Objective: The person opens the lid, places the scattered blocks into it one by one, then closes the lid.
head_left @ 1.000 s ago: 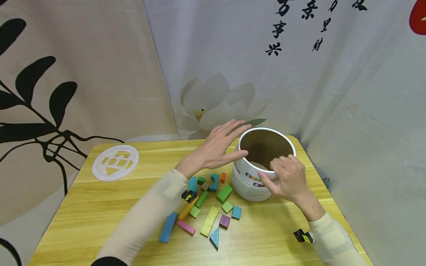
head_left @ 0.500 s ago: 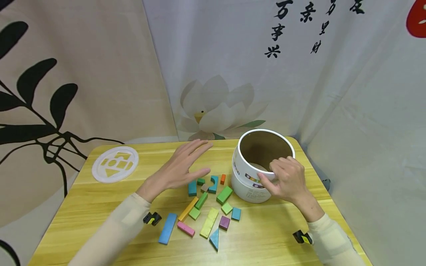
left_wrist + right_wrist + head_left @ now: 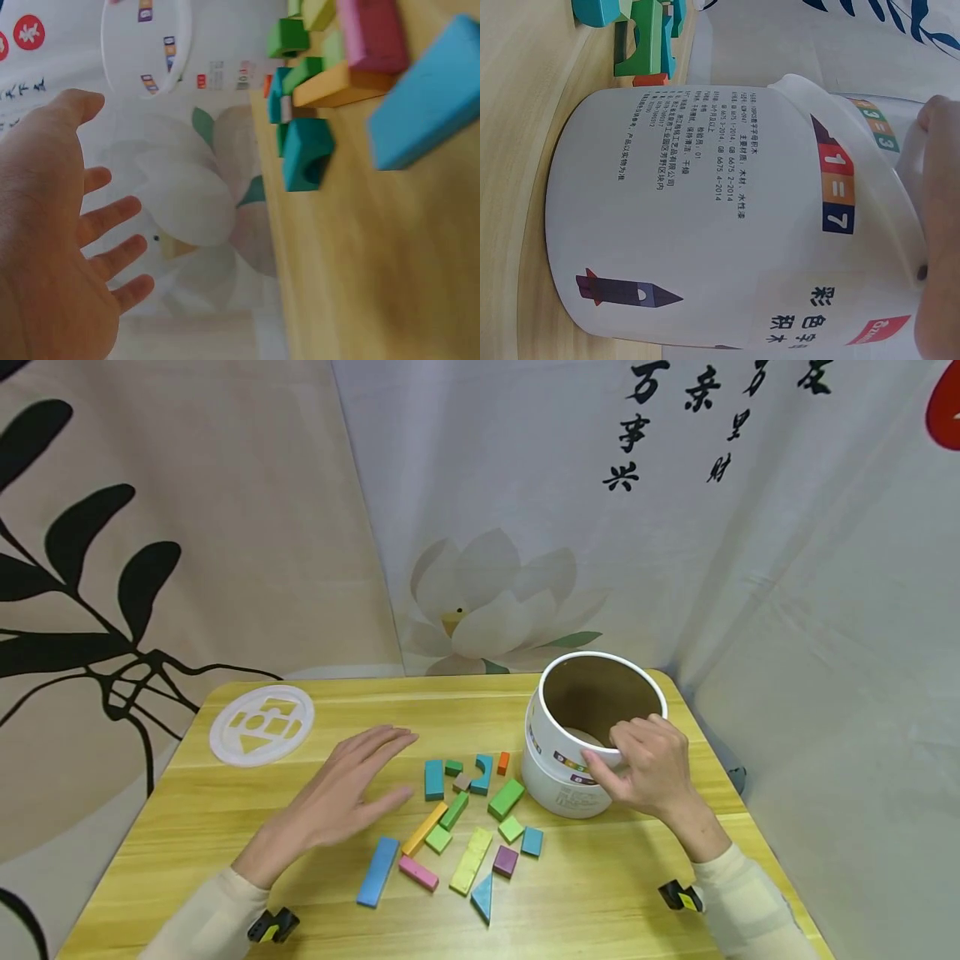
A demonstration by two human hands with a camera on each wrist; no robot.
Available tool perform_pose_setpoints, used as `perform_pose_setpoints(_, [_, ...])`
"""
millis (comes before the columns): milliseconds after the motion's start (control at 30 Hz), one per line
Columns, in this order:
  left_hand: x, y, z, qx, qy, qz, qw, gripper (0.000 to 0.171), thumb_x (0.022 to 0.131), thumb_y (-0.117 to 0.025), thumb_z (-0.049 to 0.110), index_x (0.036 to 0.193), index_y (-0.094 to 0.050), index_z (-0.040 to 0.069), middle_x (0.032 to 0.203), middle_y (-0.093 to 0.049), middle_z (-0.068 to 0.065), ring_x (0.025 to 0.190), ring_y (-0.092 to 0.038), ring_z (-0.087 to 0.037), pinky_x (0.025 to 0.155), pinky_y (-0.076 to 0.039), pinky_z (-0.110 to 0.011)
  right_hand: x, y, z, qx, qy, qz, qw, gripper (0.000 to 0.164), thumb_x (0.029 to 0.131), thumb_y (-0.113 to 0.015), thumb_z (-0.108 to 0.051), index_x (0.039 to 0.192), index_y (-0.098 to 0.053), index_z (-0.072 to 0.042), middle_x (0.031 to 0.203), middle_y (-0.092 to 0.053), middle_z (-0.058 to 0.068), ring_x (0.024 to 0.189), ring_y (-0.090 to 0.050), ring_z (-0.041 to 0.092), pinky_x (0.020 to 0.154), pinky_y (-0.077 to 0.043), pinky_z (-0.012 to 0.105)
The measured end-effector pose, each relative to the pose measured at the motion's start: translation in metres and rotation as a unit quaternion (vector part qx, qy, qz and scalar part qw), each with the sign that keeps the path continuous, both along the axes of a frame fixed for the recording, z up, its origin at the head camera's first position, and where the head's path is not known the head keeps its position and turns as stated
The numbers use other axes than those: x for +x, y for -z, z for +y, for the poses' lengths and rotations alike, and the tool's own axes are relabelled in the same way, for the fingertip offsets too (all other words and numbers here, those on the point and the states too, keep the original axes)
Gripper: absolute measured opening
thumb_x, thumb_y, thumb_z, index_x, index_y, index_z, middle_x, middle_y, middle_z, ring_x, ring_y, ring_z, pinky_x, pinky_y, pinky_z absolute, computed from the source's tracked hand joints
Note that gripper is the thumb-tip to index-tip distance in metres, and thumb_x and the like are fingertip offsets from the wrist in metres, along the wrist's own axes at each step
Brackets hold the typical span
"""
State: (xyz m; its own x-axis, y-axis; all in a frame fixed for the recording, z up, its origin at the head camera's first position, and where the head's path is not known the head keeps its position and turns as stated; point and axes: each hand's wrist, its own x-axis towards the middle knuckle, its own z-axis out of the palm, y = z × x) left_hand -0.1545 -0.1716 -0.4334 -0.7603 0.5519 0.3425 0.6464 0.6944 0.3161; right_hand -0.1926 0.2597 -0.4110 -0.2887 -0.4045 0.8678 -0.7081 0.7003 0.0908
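Note:
A white printed bucket stands at the table's right, its wide mouth facing up and a brown inner wall showing. My right hand grips its near right rim, fingers curled over the edge and thumb on the outside. Seen from the right wrist, the bucket's side carries rows of small print and a rocket picture. My left hand hovers left of the loose wooden blocks, fingers extended, nothing held. Nearest to it lie a long blue block, an orange stick and a teal block.
More blocks spread over the middle of the table: a yellow one, a blue triangle, a purple cube and several greens. A white lid with cut-out shapes lies at the back left. A printed curtain hangs behind.
My left hand has moved away from the bucket's rim, leftward and toward me, past the blocks. The right hand keeps its grip on the rim, and the bucket stays put.

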Motion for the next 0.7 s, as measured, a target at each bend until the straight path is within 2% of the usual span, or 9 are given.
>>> perform_pose_setpoints(167, [0.021, 0.017, -0.010, 0.005, -0.014, -0.003, 0.9999, 0.070, 0.096, -0.069, 0.046, 0.156, -0.048, 0.017, 0.154, -0.048, -0.005, 0.142, -0.036, -0.032, 0.111, -0.029, -0.064, 0.000, 0.000, 0.000, 0.000, -0.001, 0.003, 1.000, 0.049, 0.086, -0.061, -0.044, 0.056, -0.034, -0.016, 0.052, -0.022, -0.011, 0.044, -0.023, 0.009, 0.045, -0.017, 0.029])
perform_pose_setpoints(433, [0.051, 0.047, -0.014, -0.001, -0.047, -0.026, 0.9985, 0.076, 0.088, -0.078, 0.047, 0.152, -0.053, 0.014, 0.148, -0.054, -0.007, 0.134, -0.046, -0.030, 0.102, -0.041, -0.065, -0.001, 0.000, -0.001, -0.004, -0.004, 0.011, 1.000, 0.049, 0.087, -0.060, -0.044, 0.056, -0.034, -0.016, 0.051, -0.023, -0.009, 0.045, -0.022, 0.009, 0.045, -0.017, 0.029])
perform_pose_setpoints(700, [0.071, 0.067, -0.015, -0.007, -0.086, -0.073, 0.9935, 0.089, 0.080, -0.081, 0.056, 0.154, -0.052, 0.016, 0.146, -0.056, -0.008, 0.131, -0.049, -0.031, 0.102, -0.043, -0.063, 0.000, 0.000, -0.001, -0.003, -0.002, 0.015, 1.000, 0.049, 0.086, -0.061, -0.043, 0.055, -0.034, -0.016, 0.050, -0.023, -0.009, 0.045, -0.022, 0.010, 0.044, -0.017, 0.030])
